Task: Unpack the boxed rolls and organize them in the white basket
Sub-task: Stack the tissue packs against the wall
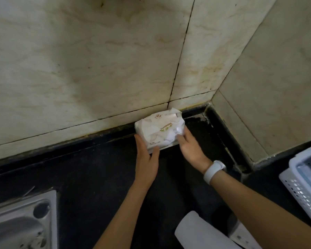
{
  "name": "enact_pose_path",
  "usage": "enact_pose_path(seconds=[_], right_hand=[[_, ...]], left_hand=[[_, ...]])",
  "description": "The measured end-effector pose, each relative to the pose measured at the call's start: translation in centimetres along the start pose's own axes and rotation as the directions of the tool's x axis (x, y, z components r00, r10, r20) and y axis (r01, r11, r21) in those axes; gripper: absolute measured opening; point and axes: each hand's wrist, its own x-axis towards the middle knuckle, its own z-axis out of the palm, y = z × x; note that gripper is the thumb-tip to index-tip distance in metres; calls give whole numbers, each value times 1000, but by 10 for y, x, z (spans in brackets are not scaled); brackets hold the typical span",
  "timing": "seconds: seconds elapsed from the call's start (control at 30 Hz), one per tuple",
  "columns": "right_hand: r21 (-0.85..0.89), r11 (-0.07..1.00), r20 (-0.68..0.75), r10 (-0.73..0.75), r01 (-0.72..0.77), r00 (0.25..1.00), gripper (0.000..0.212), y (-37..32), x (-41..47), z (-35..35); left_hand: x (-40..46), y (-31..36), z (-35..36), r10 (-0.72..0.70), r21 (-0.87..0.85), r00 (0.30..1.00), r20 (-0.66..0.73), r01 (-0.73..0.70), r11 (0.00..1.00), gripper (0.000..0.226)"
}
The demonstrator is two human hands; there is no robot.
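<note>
A white wrapped pack (159, 131) is held at the back of the dark desk (97, 177), close against the tiled wall (79, 69), near the corner. It is grasped from both ends: the left hand (146, 159) is clasped on its near left corner, thumb on the front face, while the right hand (188, 146) is laid on its right end, fingers (180, 139) pressed into the crinkled wrapper. Each grip is thus closed on the pack (how firmly cannot be told).

The pack's long axis is set roughly along the wall, left to right, tilted slightly away at the right end. The white basket (302, 178) is seen at the right edge of the view, well apart from the pack and nearer to the right arm, so the pack would probably have to be carried rightward and toward the body. A white roll (194, 230) lies at the bottom of the view, partly hidden under the right forearm. A steel sink (20, 218) is set into the desk at the lower left.

Unwrapping seems to be the step in hand, with the basket's contents not clearly shown.
</note>
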Motion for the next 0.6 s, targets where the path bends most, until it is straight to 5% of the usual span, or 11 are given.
enact_pose_path(seconds=[0.3,0.47,0.6], right_hand=[[-73,991,-36,110,-112,993,60,0,-9,-18],[-76,995,-159,52,-65,986,47,7,-64,-55],[-16,1000,-235,-18,14,972,30,17,-125,-98]], left_hand=[[6,4,-12,-98,39,994,-53,101,994,71],[-57,12,10,102,220,952,-287,-38,975,58],[-103,31,53,259,291,962,-90,-223,930,45]])
